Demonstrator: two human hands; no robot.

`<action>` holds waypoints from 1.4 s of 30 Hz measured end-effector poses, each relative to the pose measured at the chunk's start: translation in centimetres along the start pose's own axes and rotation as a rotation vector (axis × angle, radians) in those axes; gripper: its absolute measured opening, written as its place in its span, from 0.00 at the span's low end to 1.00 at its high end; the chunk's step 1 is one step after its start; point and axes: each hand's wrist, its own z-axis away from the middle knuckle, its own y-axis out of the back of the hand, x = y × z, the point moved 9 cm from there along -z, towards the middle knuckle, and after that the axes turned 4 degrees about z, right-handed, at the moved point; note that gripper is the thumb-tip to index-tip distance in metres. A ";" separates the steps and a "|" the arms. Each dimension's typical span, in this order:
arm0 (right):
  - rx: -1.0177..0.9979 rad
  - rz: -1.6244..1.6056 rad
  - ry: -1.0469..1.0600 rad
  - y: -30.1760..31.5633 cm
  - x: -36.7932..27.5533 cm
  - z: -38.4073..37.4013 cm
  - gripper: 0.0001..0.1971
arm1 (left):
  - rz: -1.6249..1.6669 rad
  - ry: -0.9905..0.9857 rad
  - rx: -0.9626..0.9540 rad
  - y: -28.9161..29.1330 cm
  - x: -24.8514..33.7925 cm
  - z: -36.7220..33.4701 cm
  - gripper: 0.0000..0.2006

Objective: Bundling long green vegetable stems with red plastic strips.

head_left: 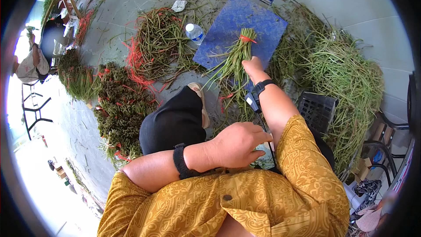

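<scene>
The person wore a mustard-gold shirt (175,213) covered in paler swirling motifs, with short, loose sleeves (302,149), an open neck and a round dark button (227,197) on the front. A broad black band (180,161) circled the wrist above the bare left hand (237,145). Above the right hand (253,67), also bare, sat a black strap (263,86), with a small pale-faced black device (251,102) and a thin dark cable (270,146) alongside. Black trousers (173,123) and a beige sandal (205,116) showed below.
</scene>
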 end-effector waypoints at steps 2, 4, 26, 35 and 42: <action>0.014 -0.422 0.154 1.1 -0.3 1.1 0.15 | 0.010 0.001 0.054 0.5 0.7 -0.1 0.19; 0.002 -0.535 0.232 2.6 0.4 1.3 0.15 | -0.014 -0.018 0.105 1.1 0.7 -0.5 0.19; 0.124 -0.546 0.808 17.9 4.1 35.7 0.21 | 1.230 -0.007 0.262 -2.3 0.4 -2.8 0.25; 0.491 -0.252 0.644 20.4 1.4 37.5 0.11 | 1.178 -0.061 0.233 -2.6 1.9 -2.3 0.24; 0.426 -0.124 0.629 19.4 0.4 36.2 0.09 | 0.976 -0.087 0.230 -2.1 2.1 -1.5 0.29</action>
